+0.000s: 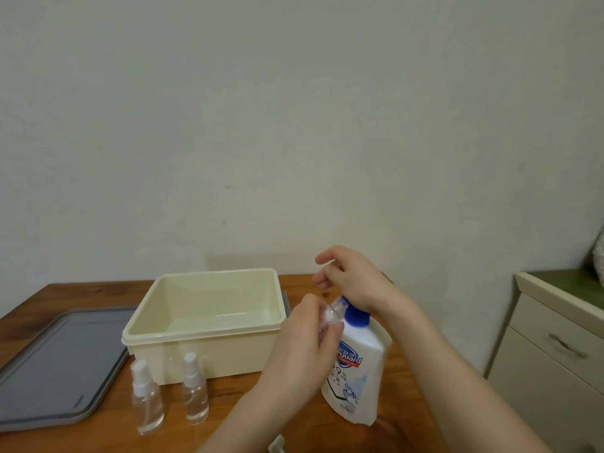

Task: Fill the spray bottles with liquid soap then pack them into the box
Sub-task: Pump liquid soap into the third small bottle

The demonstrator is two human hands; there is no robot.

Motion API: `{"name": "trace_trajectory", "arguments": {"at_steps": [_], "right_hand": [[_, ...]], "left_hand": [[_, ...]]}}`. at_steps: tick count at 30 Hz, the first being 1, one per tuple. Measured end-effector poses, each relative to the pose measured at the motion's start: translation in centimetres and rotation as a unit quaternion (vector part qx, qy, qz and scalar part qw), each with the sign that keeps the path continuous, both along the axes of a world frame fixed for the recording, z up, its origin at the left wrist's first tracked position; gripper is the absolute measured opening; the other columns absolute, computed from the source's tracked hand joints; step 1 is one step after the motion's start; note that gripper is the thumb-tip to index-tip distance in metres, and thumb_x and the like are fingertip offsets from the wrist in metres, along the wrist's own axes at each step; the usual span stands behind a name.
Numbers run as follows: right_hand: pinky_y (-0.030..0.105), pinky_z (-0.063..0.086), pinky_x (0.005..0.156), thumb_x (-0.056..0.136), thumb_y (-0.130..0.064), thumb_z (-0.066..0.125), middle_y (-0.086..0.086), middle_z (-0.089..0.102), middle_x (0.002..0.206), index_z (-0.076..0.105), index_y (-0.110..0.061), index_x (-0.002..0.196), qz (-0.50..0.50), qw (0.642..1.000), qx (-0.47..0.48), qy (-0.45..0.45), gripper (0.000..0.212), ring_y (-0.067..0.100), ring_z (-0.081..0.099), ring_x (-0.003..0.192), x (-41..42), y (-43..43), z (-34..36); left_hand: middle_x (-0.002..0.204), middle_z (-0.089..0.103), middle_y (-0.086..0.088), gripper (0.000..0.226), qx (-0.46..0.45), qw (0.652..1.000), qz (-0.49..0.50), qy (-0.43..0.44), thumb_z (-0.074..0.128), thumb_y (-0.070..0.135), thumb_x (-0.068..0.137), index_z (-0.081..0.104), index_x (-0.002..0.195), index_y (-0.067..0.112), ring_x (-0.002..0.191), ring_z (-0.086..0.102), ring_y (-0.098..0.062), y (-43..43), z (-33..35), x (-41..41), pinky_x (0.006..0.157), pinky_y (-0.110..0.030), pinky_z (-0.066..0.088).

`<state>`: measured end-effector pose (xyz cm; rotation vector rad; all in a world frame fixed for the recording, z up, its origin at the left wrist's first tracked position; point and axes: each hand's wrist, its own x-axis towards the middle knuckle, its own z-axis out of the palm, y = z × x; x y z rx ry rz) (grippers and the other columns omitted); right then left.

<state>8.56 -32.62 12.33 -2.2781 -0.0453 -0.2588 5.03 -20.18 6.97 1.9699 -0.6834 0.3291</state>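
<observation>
My left hand (302, 346) grips a small clear spray bottle (330, 315) with no cap on it, tilted so its mouth sits at the blue pump (357, 317) of the white liquid soap bottle (354, 371). My right hand (351, 279) presses its palm on top of the pump, fingers loosely spread. Two capped clear spray bottles (146, 395) (195, 389) stand upright on the table in front of the cream plastic box (209, 341), which has nothing in it.
A grey lid (55, 358) lies flat left of the box on the wooden table (248, 410). A cream drawer cabinet (555, 348) stands to the right. A small white object (277, 443) lies at the near table edge.
</observation>
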Motion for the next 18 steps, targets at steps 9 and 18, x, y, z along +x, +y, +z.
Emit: {"name": "trace_trajectory", "arguments": {"at_steps": [9, 18], "right_hand": [[0.026, 0.047, 0.078, 0.095, -0.016, 0.038, 0.004, 0.062, 0.104, 0.044, -0.016, 0.130, -0.002, 0.997, -0.063, 0.044, 0.036, 0.021, 0.061, 0.102, 0.6, -0.2, 1.5], [0.028, 0.046, 0.085, 0.095, -0.012, 0.036, 0.007, 0.061, 0.116, 0.045, -0.018, 0.130, -0.012, 0.996, -0.065, 0.067, 0.038, 0.021, 0.059, 0.105, 0.2, 0.1, 1.0]], "left_hand": [[0.082, 0.053, 0.009, 0.007, -0.021, 1.000, 0.005, 0.007, 0.049, 0.027, 0.092, 0.043, 0.092, 0.023, 0.068, 0.049, -0.002, -0.2, 0.9, 0.0, 0.058, -0.009, 0.040], [0.082, 0.050, 0.009, 0.009, -0.004, 1.000, -0.001, 0.018, 0.050, 0.024, 0.092, 0.042, 0.095, 0.021, 0.068, 0.048, -0.002, 0.0, 0.6, 0.0, 0.060, -0.005, 0.039]]}}
